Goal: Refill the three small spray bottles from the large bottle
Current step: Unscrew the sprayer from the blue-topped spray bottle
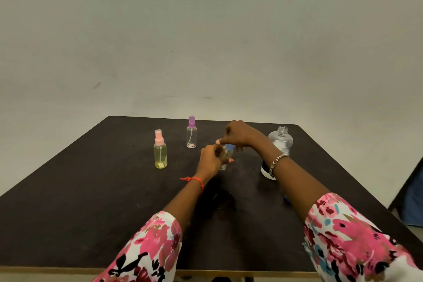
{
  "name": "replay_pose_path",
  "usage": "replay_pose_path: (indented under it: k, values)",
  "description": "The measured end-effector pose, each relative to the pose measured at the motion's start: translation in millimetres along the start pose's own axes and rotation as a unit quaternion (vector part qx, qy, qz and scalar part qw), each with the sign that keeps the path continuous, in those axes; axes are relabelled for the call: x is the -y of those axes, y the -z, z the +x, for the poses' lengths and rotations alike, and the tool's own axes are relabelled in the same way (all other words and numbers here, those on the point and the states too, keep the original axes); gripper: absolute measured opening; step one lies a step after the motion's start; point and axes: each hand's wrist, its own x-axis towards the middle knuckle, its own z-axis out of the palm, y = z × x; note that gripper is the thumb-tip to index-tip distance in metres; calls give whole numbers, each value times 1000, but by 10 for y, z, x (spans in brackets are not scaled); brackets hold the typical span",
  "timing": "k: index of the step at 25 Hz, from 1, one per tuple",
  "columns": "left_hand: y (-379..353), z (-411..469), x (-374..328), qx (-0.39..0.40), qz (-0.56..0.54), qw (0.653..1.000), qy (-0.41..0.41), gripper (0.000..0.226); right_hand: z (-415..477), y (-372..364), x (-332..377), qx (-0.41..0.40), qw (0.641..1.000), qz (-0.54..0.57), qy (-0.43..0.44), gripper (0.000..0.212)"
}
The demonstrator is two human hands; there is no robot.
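- Centrally, a small clear spray bottle with a blue top (226,155) stands on the dark tabletop (91,190), held between both hands.
- The left hand (209,161) is closed around this bottle's body, fingers wrapped across its near side, a red thread tied at the wrist.
- The right hand (240,135) reaches over from the right, its fingertips pinched on the blue top; a metal bracelet sits on that wrist.
- Just right of the hands, the large clear bottle (278,146) stands upright with its neck uncapped, partly hidden behind the right forearm.
- Left of the hands, a yellowish spray bottle with a pink top (160,150) stands upright, well apart from them.
- Farther back, a clear spray bottle with a purple top (191,133) stands near the tabletop's far edge.
- Both forearms come out of floral pink-and-white sleeves (343,236).
- A plain pale wall (206,30) rises behind the tabletop.
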Motion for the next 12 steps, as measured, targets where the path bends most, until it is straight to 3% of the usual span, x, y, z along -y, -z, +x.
replay_pose_path:
  k: [2, 4, 8, 12]
  values:
    - [13, 2, -16, 1, 19, 1000, -7, 28, -13, -14, -2, -3, 1000, -5, -9, 25]
    - [34, 10, -25, 6, 48, 999, -5, 33, -34, 19, -22, 13, 1000, 2, 14, 7]
    - [79, 49, -33, 9, 57, 998, -16, 37, -119, 68, -123, -23, 997, 27, 62, 23]
    - [108, 99, -96, 54, 102, 993, -24, 37, -171, -11, -266, -78, 990, 40, 111, 23]
